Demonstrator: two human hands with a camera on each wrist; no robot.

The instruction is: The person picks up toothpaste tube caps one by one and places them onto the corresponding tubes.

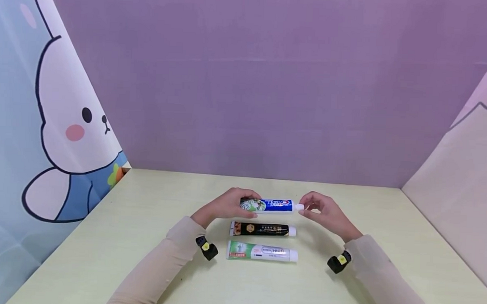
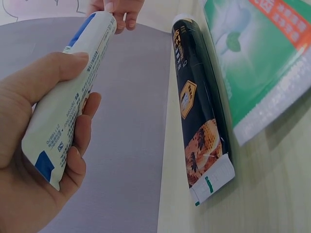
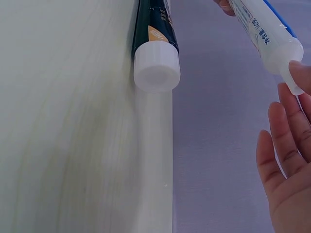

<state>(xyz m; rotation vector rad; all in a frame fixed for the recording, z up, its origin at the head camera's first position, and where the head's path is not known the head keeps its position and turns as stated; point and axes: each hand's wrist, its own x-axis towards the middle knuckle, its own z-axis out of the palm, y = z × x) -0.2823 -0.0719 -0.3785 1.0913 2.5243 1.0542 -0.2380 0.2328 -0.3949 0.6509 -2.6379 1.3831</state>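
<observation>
A blue, white and green toothpaste tube (image 1: 279, 206) is held level, its white cap pointing right. My left hand (image 1: 231, 204) grips the tube by its crimped end, thumb on one side and curled fingers round the other in the left wrist view. With thumb and forefinger my right hand (image 1: 325, 213) pinches the narrow white cap (image 3: 292, 82); the other fingers of that hand are spread off the tube. Just nearer lies a black toothpaste tube (image 1: 261, 229) with a white cap, and nearer still a green and white toothpaste tube (image 1: 262, 252).
Both lying tubes rest on a pale wood-look table (image 1: 144, 238), caps to the right. A purple backdrop (image 1: 270, 90) rises at the table's far edge. Printed cloths hang at both sides, the left one (image 1: 11, 117) with a cartoon rabbit. Each wrist wears a small black camera.
</observation>
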